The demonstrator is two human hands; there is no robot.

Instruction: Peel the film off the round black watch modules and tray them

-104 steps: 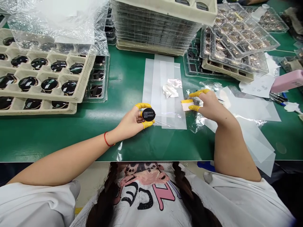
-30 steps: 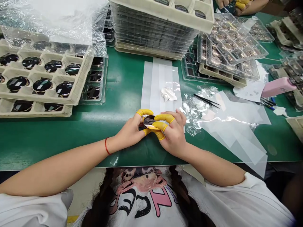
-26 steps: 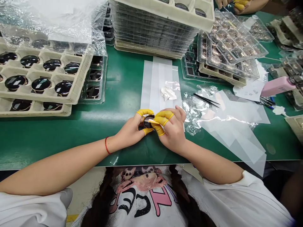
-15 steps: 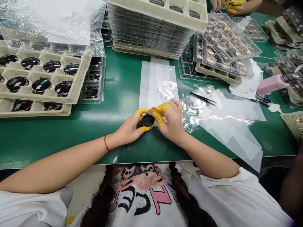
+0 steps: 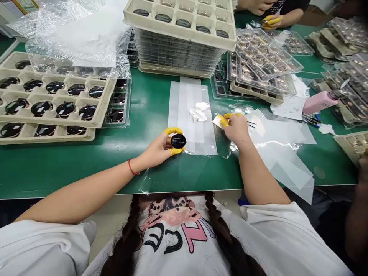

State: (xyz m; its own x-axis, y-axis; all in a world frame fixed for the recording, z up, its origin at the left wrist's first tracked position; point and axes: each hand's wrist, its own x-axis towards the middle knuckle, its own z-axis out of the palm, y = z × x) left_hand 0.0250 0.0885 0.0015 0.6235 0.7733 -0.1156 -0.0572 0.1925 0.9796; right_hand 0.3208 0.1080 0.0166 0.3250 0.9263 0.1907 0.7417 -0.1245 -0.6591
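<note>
My left hand (image 5: pixel 159 148), in yellow finger cots, is closed around the edge of a round black disc (image 5: pixel 178 141) with small white print on its face. The disc is held up over the near edge of the translucent sheets (image 5: pixel 174 103). Farther right, my right hand (image 5: pixel 236 128), also with yellow finger cots, pinches a small flat white piece (image 5: pixel 217 121); whether it is paper or cloth I cannot tell. Black tweezers (image 5: pixel 252 124) lie just beyond that hand. A crumpled white tissue (image 5: pixel 198 112) rests on the sheets between my hands.
Cream trays (image 5: pixel 99 111) of shiny black discs stand at left, under plastic wrap (image 5: pixel 77 34). A tall tray stack (image 5: pixel 178 50) stands at the back. Clear trays (image 5: pixel 261 53), a pink bottle (image 5: pixel 320 102) and loose sheets (image 5: pixel 290 134) are at right. A co-worker's hand (image 5: pixel 271 22) shows beyond.
My right hand has moved away from the disc to the right, carrying the small white piece. My left hand still holds the disc. The whole view has shifted slightly.
</note>
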